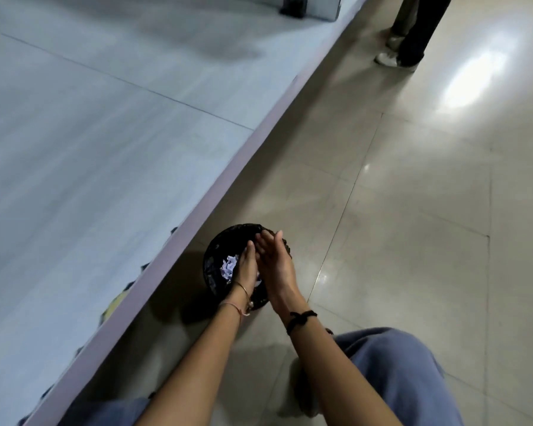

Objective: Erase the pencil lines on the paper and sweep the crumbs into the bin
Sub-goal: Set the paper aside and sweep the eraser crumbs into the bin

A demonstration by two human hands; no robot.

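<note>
Both hands are held over the bin (210, 272), which stands on the floor (397, 210) just beside the edge of the surface (105, 149), a position judged to suit dropping waste straight off that edge. The left hand (248, 267) and right hand (276, 262) face each other palm to palm directly above the bin's mouth. On each hand the fingers are straight and pressed together, and neither hand grips anything. Whether the palms actually touch cannot be told. This posture is consistent with brushing or dusting eraser crumbs off the palms so that they fall inside the rim and not onto the floor. The crumbs themselves are too small to make out. The bin already holds crumpled scraps (230, 265), pale against its dark lining. The paper with the pencil lines is not in view, so the result of the erasing cannot be verified. The task is judged to be at its final step, disposal. The risk noted is that fine crumbs may drift past the rim, as the right hand sits over the bin's far edge. A second person's legs (413, 32) stand well apart, at the far end of the surface.
</note>
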